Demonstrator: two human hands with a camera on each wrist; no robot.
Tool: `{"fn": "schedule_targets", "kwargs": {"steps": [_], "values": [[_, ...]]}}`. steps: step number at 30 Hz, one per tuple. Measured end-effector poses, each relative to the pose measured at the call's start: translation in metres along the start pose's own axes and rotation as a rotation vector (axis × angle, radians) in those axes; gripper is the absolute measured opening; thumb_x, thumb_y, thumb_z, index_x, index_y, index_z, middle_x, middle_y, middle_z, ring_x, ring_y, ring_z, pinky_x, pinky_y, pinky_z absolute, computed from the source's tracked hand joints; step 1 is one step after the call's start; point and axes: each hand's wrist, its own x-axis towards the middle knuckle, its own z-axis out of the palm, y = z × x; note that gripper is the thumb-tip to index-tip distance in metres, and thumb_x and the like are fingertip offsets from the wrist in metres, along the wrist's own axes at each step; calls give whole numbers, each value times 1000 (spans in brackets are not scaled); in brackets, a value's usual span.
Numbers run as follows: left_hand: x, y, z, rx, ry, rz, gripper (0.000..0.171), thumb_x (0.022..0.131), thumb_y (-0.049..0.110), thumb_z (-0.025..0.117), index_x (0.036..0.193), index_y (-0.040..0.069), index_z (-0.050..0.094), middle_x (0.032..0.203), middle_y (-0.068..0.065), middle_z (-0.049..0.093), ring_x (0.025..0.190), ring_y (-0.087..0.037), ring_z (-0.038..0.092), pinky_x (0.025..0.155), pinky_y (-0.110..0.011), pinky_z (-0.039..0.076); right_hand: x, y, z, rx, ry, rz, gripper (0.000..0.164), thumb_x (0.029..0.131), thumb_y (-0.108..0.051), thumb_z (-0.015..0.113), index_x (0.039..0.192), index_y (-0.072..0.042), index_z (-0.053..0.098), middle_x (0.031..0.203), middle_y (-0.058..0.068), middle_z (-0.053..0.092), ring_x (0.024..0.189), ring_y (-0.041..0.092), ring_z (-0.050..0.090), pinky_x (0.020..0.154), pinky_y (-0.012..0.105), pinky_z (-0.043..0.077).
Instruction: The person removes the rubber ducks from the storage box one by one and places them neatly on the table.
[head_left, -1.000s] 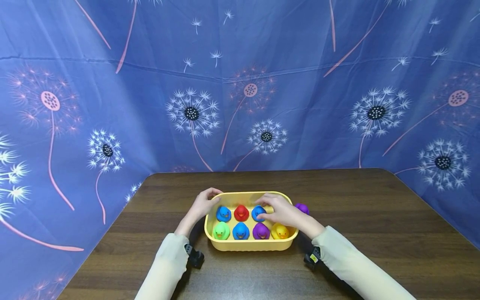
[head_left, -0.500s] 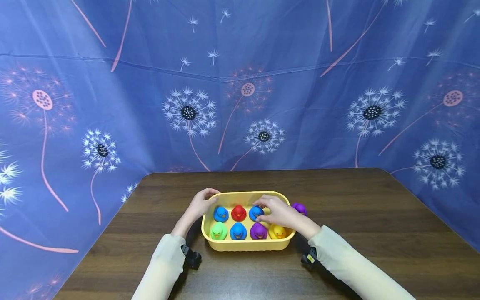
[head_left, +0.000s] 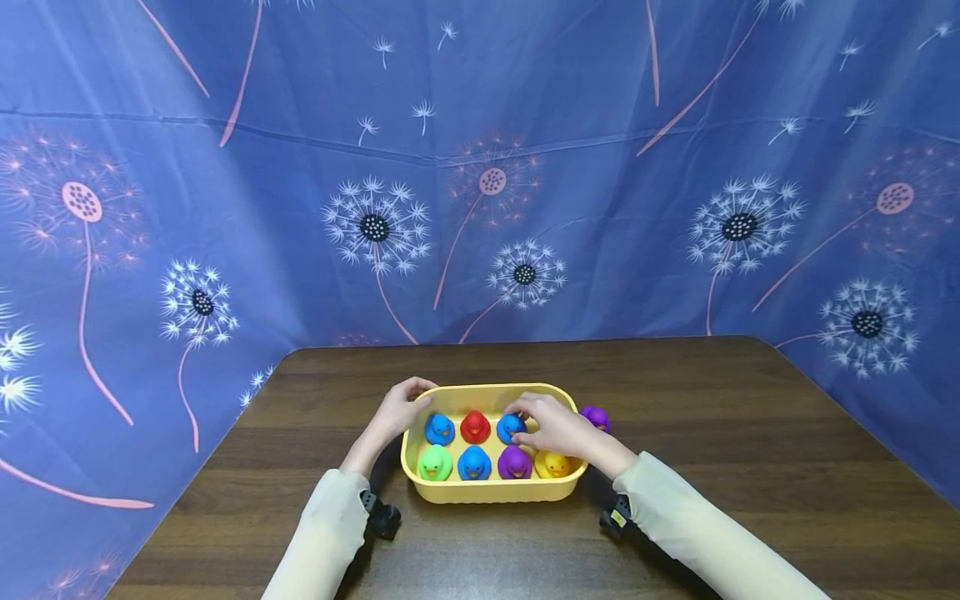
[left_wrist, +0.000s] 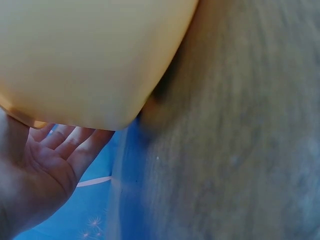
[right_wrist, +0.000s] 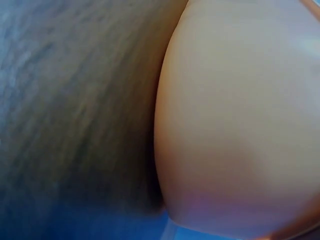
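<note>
In the head view a yellow plastic tub [head_left: 495,493] holds several rubber ducks. My left hand [head_left: 396,412] grips its left end, thumb over the rim and fingers along the outside; the left wrist view shows this palm [left_wrist: 47,172] up against the tub wall [left_wrist: 90,65]. Reaching in over the right side, my right hand [head_left: 558,427] holds a blue duck [head_left: 510,428] in the back row between thumb and fingers. Left of that duck sit a red duck [head_left: 475,427] and another blue duck [head_left: 439,430]. The right wrist view shows only the tub's outer wall [right_wrist: 235,115]; the hand is hidden there.
Along the tub's front side are a green duck [head_left: 435,463], a blue one, a purple duck [head_left: 514,462] and a yellow duck [head_left: 552,465]. Another purple duck [head_left: 596,417] lies outside, behind the right wrist. Blue dandelion-print cloth [head_left: 480,92] hangs behind the wooden table [head_left: 712,433].
My right thumb and fingers have closed in on the back-row blue duck. The left hand keeps its grip on the tub. The whole head view has shifted slightly.
</note>
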Motion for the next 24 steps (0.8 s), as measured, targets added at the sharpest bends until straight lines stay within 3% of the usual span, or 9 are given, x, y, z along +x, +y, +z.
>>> {"fn": "schedule_targets", "kwargs": {"steps": [15,24], "values": [[0,-1,0,-10,2,-7,17,89,7,59,104,4,65,98,-10,67,102,-26,58,93,-45,43,0,0,-1,18,-2,16,31,80,-19,74,106,-4,67,100,6,67,87,19,61,80,30,52],[1,-2,1,-14,-1,-11,17,89,7,58,105,4,65,99,-10,67,103,-26,59,93,-45,44,-2,-1,-1,16,47,11,35,81,-20,73,110,-3,66,105,8,67,95,21,62,84,34,52]]}}
